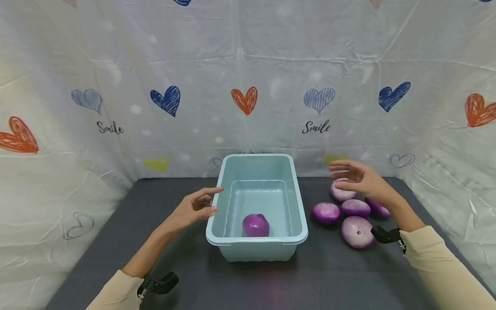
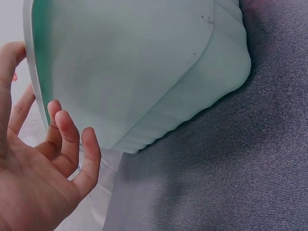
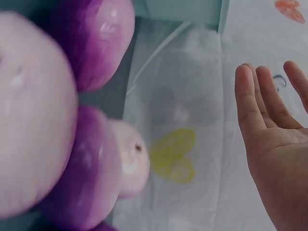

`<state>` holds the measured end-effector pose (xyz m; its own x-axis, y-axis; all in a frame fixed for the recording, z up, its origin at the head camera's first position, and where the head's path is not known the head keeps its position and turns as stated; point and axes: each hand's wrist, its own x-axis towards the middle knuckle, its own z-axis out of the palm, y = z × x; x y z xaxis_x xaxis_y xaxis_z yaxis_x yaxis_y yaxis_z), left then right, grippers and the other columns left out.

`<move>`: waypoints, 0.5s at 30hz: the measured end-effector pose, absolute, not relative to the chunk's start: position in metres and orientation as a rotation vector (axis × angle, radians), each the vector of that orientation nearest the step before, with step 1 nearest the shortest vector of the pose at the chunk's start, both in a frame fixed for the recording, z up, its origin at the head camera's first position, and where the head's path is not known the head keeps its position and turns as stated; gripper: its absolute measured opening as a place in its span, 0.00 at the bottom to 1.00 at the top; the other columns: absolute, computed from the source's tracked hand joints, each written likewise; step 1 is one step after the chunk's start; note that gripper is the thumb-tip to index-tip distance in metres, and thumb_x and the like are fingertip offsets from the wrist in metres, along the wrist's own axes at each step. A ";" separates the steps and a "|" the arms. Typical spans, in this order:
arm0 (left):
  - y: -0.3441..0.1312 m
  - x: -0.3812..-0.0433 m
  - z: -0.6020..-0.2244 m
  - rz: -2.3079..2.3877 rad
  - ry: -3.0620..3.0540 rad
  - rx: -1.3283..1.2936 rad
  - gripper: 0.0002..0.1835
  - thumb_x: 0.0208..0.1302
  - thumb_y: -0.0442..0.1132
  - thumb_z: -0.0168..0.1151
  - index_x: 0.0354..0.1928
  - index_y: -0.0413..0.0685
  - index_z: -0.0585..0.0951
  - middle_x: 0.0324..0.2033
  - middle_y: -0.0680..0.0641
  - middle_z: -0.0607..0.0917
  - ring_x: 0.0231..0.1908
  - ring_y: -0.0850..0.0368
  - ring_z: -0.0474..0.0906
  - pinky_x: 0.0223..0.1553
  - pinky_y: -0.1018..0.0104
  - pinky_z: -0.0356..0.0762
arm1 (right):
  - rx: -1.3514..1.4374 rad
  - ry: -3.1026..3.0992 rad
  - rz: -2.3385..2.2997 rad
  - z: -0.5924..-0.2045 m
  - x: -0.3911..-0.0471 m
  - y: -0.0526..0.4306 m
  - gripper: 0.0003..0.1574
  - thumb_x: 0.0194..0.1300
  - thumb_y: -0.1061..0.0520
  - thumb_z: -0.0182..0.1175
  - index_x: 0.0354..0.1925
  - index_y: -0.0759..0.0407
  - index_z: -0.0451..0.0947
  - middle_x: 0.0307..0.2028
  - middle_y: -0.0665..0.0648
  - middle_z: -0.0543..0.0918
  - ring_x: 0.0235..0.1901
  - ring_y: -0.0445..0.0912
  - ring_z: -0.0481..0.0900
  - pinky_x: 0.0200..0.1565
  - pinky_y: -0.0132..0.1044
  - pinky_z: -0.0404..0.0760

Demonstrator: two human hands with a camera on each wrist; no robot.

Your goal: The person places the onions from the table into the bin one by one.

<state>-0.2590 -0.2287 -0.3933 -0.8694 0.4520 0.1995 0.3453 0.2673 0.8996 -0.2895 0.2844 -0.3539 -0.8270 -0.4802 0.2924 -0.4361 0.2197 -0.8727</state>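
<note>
A light blue plastic tub (image 1: 255,254) stands in the middle of the table, with one purple onion (image 1: 255,225) on its floor near the front wall. My left hand (image 1: 197,206) is at the tub's left rim, fingertips right at the edge. In the left wrist view its other fingers (image 2: 89,154) bend loosely beside the tub wall. To the right of the tub lie several purple-and-white onions (image 1: 357,232) in a loose group. My right hand (image 1: 364,181) hovers over the rearmost onion (image 1: 341,194), fingers extended and holding nothing.
The table (image 1: 186,275) has a dark grey cover. Behind and beside it hangs a pale cloth (image 1: 279,77) printed with hearts and "Smile" lettering, and the tub's back end is close to it. A black wrist strap (image 1: 387,235) sits on the right forearm.
</note>
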 end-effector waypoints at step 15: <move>-0.229 -0.258 -0.393 1.679 2.431 0.802 0.28 0.71 0.35 0.64 0.71 0.46 0.73 0.39 0.39 0.77 0.36 0.50 0.78 0.40 0.51 0.80 | -0.791 2.504 -1.764 -0.376 -0.276 0.338 0.34 0.71 0.68 0.62 0.72 0.62 0.67 0.64 0.56 0.75 0.61 0.50 0.77 0.52 0.36 0.78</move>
<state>-0.2581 -0.2285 -0.3932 -0.8597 0.4593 0.2235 0.3716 0.2621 0.8906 -0.2755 0.3379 -0.3762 -0.8749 -0.3835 0.2959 -0.4078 0.2535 -0.8772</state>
